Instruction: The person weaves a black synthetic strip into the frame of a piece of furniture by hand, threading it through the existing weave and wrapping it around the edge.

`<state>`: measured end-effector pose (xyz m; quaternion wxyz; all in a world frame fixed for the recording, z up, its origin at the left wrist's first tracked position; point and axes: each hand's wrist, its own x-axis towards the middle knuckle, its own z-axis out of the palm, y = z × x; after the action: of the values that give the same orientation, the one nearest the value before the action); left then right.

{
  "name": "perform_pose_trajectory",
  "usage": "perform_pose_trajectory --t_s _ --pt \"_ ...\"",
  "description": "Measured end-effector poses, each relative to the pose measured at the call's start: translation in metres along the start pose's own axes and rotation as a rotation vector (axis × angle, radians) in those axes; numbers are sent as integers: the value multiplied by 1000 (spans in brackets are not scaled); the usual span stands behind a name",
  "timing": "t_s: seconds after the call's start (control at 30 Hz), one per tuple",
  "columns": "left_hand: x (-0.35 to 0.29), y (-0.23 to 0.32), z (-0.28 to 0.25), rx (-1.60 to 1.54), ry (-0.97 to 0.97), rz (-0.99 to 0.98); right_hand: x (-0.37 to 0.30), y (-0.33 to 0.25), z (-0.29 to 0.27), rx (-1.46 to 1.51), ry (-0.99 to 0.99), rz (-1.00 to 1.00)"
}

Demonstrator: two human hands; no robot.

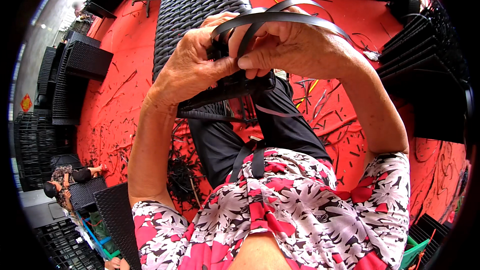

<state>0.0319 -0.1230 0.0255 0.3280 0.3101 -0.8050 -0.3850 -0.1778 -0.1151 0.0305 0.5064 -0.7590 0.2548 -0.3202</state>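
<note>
A long dark woven rattan piece (200, 0) stretches away in front of me, its near end between my knees. At that end my left hand (192, 62) is closed, thumb and fingers pressed on the dark strip work at the frame's edge. My right hand (295, 45) meets it there, thumb and forefinger pinching a flat black plastic strip (280, 17). The strip loops up over both hands and trails past my right wrist. Exactly where it enters the weave is hidden behind my fingers.
Red sheeting (115, 90) covers the floor, littered with strip offcuts. Dark woven furniture (90, 60) stands at left, and black panels (425, 70) are stacked at right. A person in a dark cap (62, 185) sits at lower left. A pile of black scraps (182, 182) lies beside my leg.
</note>
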Motion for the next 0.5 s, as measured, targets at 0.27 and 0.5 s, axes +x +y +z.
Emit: perform_pose_trajectory --t_s 0.27,0.5 --pt "5 0 0 141 -43 97 -32 -13 -12 213 113 -15" --pt "10 13 1 250 -121 89 -102 28 -4 280 479 65"
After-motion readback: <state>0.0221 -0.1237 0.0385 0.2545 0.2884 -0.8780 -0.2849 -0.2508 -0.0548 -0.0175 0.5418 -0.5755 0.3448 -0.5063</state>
